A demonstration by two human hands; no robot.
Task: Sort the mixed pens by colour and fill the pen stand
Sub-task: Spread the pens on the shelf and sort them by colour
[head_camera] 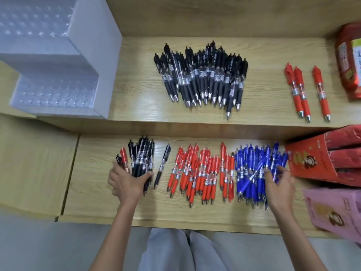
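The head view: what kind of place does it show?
Probably a stationery shop or stockroom: wooden shelving holds heaps of black pens, red pens and blue pens, with a white tiered pen stand and red product cartons.

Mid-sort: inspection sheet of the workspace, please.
Surface: two-level wooden desk.
Job's things: white stepped pen stand with no pens in it; black pile and three red pens on upper level; red pile, blue pile, lone black pen on lower level.
Clutter: red box, pink box, red packet at right.
Grips: left hand holds a black bunch with one red pen; right hand on blue pile, pinch unclear.
Cables: nothing seen.
Surroundings: grey floor, person's trousers.
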